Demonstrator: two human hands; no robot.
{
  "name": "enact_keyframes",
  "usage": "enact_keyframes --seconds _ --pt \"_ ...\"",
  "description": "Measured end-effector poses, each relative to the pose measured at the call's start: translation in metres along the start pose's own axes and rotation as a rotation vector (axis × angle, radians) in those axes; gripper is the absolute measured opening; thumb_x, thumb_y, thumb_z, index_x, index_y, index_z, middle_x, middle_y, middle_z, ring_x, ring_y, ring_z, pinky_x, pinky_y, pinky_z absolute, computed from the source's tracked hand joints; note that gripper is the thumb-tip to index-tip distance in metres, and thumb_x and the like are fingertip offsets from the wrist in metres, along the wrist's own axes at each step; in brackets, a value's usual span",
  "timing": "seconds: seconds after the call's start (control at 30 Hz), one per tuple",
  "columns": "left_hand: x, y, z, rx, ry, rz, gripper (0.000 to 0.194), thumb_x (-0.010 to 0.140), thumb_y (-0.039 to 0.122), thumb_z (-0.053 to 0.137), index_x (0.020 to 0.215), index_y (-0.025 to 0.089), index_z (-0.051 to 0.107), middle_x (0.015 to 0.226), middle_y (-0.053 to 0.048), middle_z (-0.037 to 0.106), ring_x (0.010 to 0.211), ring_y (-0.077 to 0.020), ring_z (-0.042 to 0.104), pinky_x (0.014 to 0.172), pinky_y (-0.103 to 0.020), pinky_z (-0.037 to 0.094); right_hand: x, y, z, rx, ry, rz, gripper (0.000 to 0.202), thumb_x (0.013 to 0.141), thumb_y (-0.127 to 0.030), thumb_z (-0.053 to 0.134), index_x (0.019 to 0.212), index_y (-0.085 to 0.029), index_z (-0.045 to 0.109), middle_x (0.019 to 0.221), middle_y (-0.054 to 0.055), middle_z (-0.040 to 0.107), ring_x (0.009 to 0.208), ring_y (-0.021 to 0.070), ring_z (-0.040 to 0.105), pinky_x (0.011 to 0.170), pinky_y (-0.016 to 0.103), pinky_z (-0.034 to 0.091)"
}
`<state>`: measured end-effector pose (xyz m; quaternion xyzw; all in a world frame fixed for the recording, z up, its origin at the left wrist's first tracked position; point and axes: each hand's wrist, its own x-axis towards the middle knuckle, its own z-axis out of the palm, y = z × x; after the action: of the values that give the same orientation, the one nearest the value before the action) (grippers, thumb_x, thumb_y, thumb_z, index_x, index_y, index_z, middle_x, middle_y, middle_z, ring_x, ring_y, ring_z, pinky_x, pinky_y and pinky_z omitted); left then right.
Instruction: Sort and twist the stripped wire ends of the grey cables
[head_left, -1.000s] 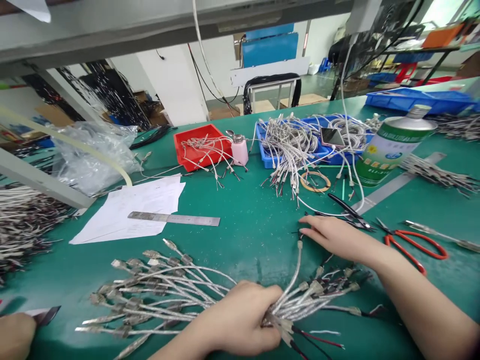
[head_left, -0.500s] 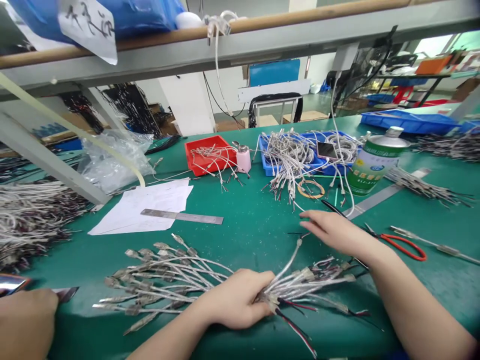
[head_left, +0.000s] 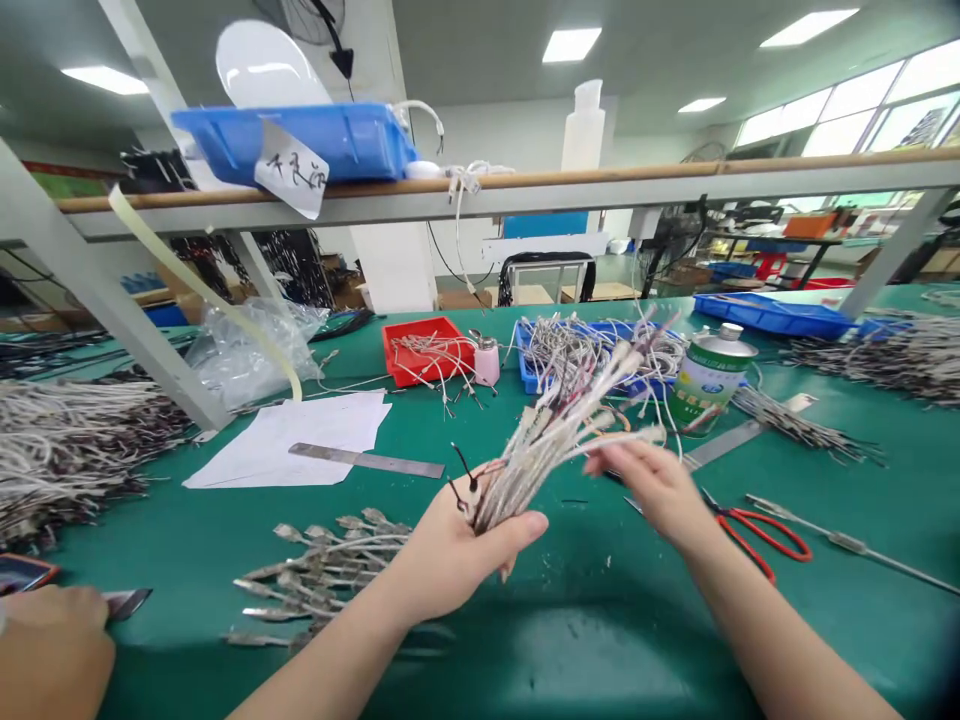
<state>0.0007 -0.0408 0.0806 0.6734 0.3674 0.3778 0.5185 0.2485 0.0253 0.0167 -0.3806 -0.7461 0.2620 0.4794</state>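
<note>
A thick bundle of white USB cables (head_left: 536, 450) is gripped in my left hand (head_left: 457, 550), lifted and tilted up to the right. Its stripped wire ends fan out at the upper right and are blurred. Dark wire tips poke out near my left thumb and fingers. My right hand (head_left: 660, 490) is just beside the bundle's right side, fingers loosely extended and slightly blurred; whether they touch the lowest cable is unclear. The bundle's USB plugs (head_left: 315, 570) trail over the green table (head_left: 600, 640), partly hidden behind my left forearm.
Red-handled scissors (head_left: 765, 535) and a single cable (head_left: 847, 545) lie at right. Behind stand a green can (head_left: 705, 375), a red tray (head_left: 397, 365) and a pink bottle (head_left: 487, 362). A steel ruler (head_left: 367, 460) rests on papers. Another person's hand (head_left: 56, 640) holds a blade at lower left.
My left hand has raised the wire end of the bundle off the table and tilted it upward. My right hand has shifted slightly, now close beside the bundle. The view has tipped upward.
</note>
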Motion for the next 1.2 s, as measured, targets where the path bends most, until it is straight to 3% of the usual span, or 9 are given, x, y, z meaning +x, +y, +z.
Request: enact_keyframes --seconds 0.13,0.23,0.4,0.47,0.57,0.73,0.87,1.03,1.2 --pt "0.015 0.030 0.006 -0.103 0.169 0.192 0.019 0.087 0.029 0.062 0.080 0.018 0.048 0.053 0.006 0.053 0.049 -0.0084 0.049 0.051 -0.020 0.042 -0.009 -0.042 0.029 0.137 -0.444 -0.129 0.049 0.094 -0.053 0.055 0.132 -0.023 0.053 0.127 0.008 0.058 0.114 0.0238 0.057 0.097 0.036 0.050" --pt "0.029 0.054 0.011 -0.181 0.256 0.307 0.018 0.086 0.026 0.064 0.078 0.019 0.050 0.054 0.007 0.052 0.049 -0.0078 0.048 0.048 -0.019 0.039 -0.006 -0.067 0.042 0.197 -0.565 -0.156 0.080 0.084 -0.054 0.070 0.147 -0.020 0.032 0.147 0.012 0.036 0.135 0.0287 0.035 0.112 0.044 0.034" --pt "0.050 0.095 0.027 -0.174 0.269 0.491 0.017 0.084 0.024 0.066 0.076 0.019 0.052 0.057 0.006 0.053 0.053 -0.0074 0.049 0.051 -0.019 0.041 0.025 -0.096 0.058 0.386 -0.320 -0.229 0.075 0.080 -0.049 0.074 0.138 -0.018 0.037 0.139 0.013 0.045 0.128 0.0294 0.044 0.103 0.043 0.044" --pt "0.058 0.116 0.032 -0.125 0.248 0.552 0.015 0.084 0.023 0.065 0.076 0.019 0.054 0.057 0.005 0.053 0.052 -0.0075 0.049 0.051 -0.020 0.041 0.040 -0.108 0.056 0.395 -0.255 -0.200 0.046 0.084 -0.049 0.067 0.115 -0.018 0.052 0.107 0.010 0.065 0.100 0.0268 0.063 0.082 0.040 0.055" --pt "0.072 0.151 0.033 -0.071 0.259 0.678 0.006 0.082 0.016 0.063 0.078 0.015 0.059 0.060 0.004 0.054 0.057 -0.0073 0.052 0.058 -0.020 0.043 0.060 -0.126 0.040 0.354 -0.225 -0.149 0.025 0.090 -0.043 0.056 0.086 -0.019 0.052 0.058 -0.002 0.056 0.053 0.0173 0.059 0.053 0.032 0.051" --pt "0.095 0.195 0.028 -0.059 0.258 0.754 0.013 0.080 0.010 0.063 0.070 0.012 0.057 0.062 0.003 0.056 0.063 -0.0073 0.055 0.067 -0.022 0.043 0.075 -0.141 0.000 0.315 -0.186 -0.160 0.031 0.083 -0.032 0.069 0.104 -0.018 0.052 0.068 -0.001 0.062 0.062 0.0175 0.060 0.060 0.032 0.048" --pt "0.111 0.190 0.030 -0.093 0.231 0.655 0.022 0.076 0.016 0.069 0.068 0.015 0.049 0.061 0.002 0.055 0.059 -0.0083 0.054 0.065 -0.024 0.043 0.071 -0.133 -0.017 0.393 -0.167 -0.106 0.050 0.077 -0.031 0.076 0.117 -0.019 0.048 0.085 0.002 0.065 0.077 0.0200 0.062 0.068 0.033 0.050" --pt "0.116 0.174 0.044 -0.177 0.230 0.546 0.033 0.072 0.016 0.075 0.086 0.015 0.046 0.068 0.001 0.057 0.061 -0.0095 0.056 0.065 -0.026 0.047 0.066 -0.132 -0.028 0.444 -0.100 -0.105 0.035 0.078 -0.034 0.077 0.100 -0.020 0.054 0.075 0.000 0.062 0.068 0.0185 0.062 0.061 0.030 0.047" --pt "0.114 0.189 0.056 0.052 0.155 0.508 0.039 0.076 0.021 0.075 0.103 0.013 0.048 0.078 -0.003 0.062 0.074 -0.0164 0.061 0.075 -0.033 0.048 0.071 -0.147 -0.037 0.419 -0.028 -0.149 0.029 0.080 -0.038 0.074 0.088 -0.019 0.054 0.070 0.001 0.059 0.062 0.0176 0.058 0.054 0.029 0.045"
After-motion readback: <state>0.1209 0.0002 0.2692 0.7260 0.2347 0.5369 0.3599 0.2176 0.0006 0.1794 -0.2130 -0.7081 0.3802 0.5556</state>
